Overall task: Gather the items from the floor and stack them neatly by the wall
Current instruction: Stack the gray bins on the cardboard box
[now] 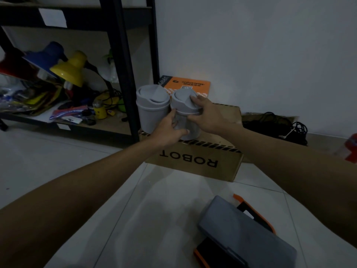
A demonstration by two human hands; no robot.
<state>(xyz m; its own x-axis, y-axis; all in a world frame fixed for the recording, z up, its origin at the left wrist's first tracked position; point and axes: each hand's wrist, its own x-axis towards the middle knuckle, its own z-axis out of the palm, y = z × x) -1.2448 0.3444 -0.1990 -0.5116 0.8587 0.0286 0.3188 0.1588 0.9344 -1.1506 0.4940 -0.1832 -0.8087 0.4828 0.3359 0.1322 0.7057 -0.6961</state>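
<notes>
Left hand (170, 128) gripping body, right hand (208, 115) gripping lid of second grey bin (186, 113), seating it beside first grey bin (151, 111) on cardboard box (195, 161), centre frame.

Your left hand (167, 130) grips the body and your right hand (209, 115) curls over the swing lid of a small grey bin (188, 111), upright on the cardboard box (195, 161) printed "ROBOT". A matching grey bin (152, 109) stands upright just left of your left hand, touching the held one. Nearer you than both hands, a flat grey case (245, 235) lies on orange-edged black items (257, 213).
</notes>
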